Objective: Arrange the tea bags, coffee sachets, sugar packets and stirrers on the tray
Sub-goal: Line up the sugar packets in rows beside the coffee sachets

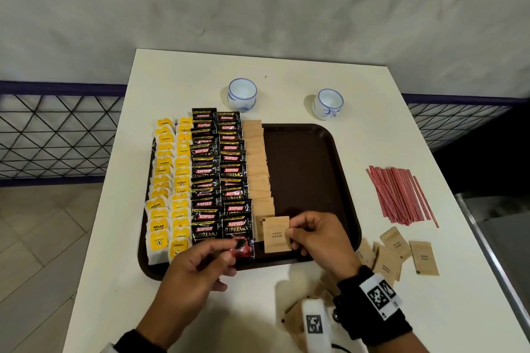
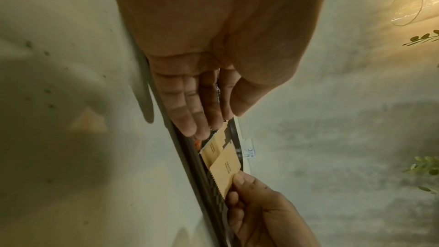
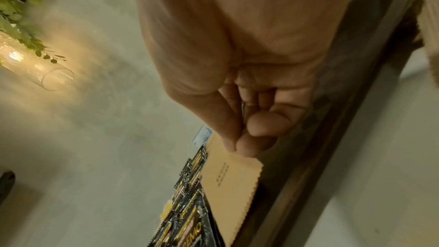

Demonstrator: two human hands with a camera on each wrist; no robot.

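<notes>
Head view. The tray (image 1: 329,157) lies on the table (image 1: 329,77), long axis running away from the person. Two columns of tea bags (image 1: 169,180) fill its left side. Two columns of coffee sachets (image 1: 219,169) lie next to them, each sachet with its long axis along the tray and its print upright toward the person. One column of sugar packets (image 1: 258,169) overlaps just right of the sachets. The right hand (image 1: 318,233) pinches a packet (image 1: 276,233) by its right edge, between thumb and fingers, at the near end of that column. The packet's long axis runs along the tray; its print reads upside down to the person. The left hand (image 1: 195,269) is over the near tray rim, fingers loosely extended, tips at the nearest sachet. Stirrers (image 1: 401,195) lie bundled right of the tray, pointing roughly away from the person. Loose packets (image 1: 407,255) lie near the right wrist. Two cups (image 1: 242,94) stand beyond the tray.

Left wrist view. Fingers (image 2: 190,104) are straight and together, holding nothing.

Right wrist view. Thumb and fingertips (image 3: 247,146) press together on the packet's edge.
</notes>
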